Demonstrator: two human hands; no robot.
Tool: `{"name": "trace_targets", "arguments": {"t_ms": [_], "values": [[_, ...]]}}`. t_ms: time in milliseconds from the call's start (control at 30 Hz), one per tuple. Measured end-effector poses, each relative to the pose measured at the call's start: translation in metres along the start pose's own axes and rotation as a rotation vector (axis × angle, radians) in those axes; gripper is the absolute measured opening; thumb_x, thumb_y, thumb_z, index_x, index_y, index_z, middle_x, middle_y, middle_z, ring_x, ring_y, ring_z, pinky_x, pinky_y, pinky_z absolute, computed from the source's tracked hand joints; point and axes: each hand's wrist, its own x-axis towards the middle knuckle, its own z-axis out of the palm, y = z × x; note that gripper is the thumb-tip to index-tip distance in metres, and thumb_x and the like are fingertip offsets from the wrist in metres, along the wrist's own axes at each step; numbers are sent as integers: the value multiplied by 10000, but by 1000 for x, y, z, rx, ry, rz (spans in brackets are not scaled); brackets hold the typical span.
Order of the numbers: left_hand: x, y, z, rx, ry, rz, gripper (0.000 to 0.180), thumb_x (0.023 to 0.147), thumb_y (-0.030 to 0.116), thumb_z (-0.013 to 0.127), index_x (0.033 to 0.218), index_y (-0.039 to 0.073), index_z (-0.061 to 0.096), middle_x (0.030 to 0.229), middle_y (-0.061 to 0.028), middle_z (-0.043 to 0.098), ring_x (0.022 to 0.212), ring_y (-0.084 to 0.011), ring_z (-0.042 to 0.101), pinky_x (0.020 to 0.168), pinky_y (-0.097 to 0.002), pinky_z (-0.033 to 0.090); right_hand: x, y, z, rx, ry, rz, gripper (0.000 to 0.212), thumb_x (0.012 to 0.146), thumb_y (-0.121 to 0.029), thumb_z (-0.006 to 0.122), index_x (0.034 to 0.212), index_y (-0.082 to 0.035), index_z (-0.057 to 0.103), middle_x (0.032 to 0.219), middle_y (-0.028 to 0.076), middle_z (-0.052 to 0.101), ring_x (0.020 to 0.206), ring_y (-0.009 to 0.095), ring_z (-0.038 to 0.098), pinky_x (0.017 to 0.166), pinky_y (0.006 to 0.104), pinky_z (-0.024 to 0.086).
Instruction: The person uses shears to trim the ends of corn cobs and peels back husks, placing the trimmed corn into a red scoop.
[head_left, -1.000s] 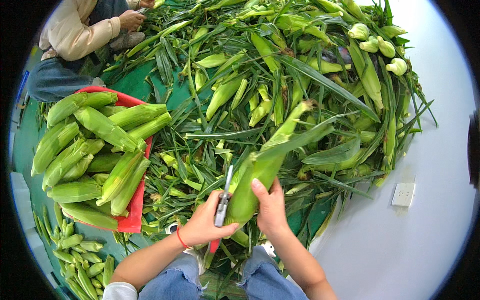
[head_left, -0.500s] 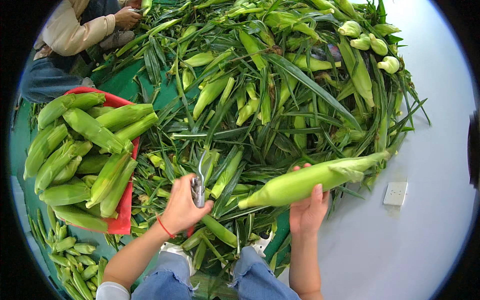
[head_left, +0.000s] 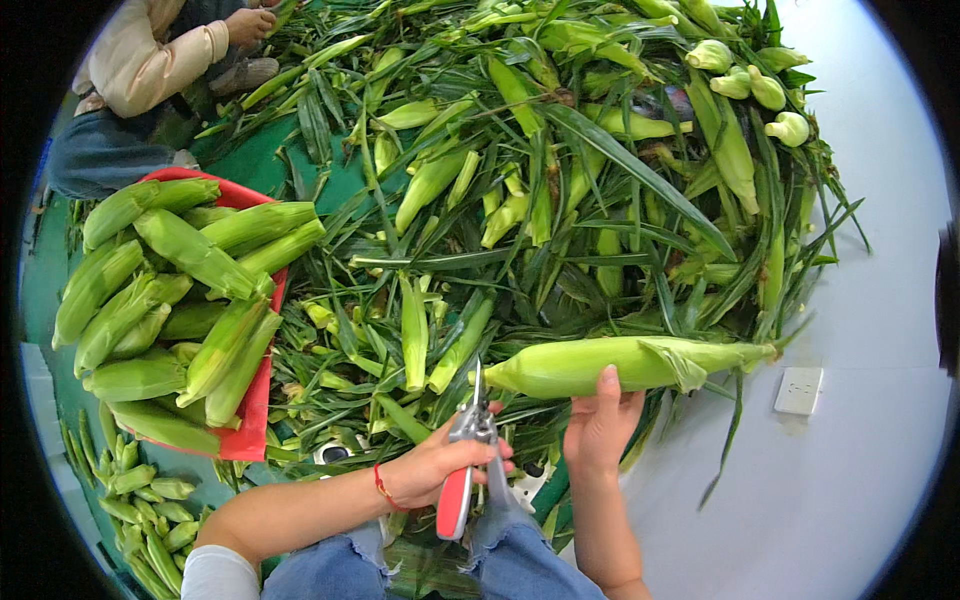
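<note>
My right hand (head_left: 603, 425) holds a green ear of corn (head_left: 590, 368) in its husk, lying level, its stem end to the left and its pointed husk tip to the right. In my left hand (head_left: 440, 468) is a pair of pruning shears (head_left: 470, 437) with red and grey handles. The shears' blade stands upright at the stem end of the ear; whether it touches cannot be made out. A red band circles my left wrist. Below both hands lie cut leaves and my knees in torn jeans.
A red basket (head_left: 262, 420) heaped with husked ears stands at the left, with small green pieces (head_left: 150, 500) below it. A large pile of corn and leaves (head_left: 560, 190) spreads ahead. Another person (head_left: 150, 60) sits far left. A wall socket (head_left: 799, 390) is at the right.
My left hand has moved right, bringing the shears to the stem end of the ear. The ear has turned more level, and its stem end has shifted slightly upward.
</note>
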Motion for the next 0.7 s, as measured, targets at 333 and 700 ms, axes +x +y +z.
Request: {"name": "trace_targets", "arguments": {"t_ms": [333,700], "values": [[-7,12,-5,1230,192,352,787,729,261,682,1348,-1,273,1072,-186,526,962,-274,568,809,-385,464,22,-21,-13,-842,-485,6,666,760,-247,735,1274,6,395,1135,146,571,1003,225,568,894,343,451],[3,49,-18,2132,529,811,624,630,203,701,1189,69,460,934,-127,483,879,-303,496,780,-393,396,-7,-13,4,-1103,-692,176,748,735,-323,765,1283,10,380,1083,211,613,996,288,616,863,370,477]]}}
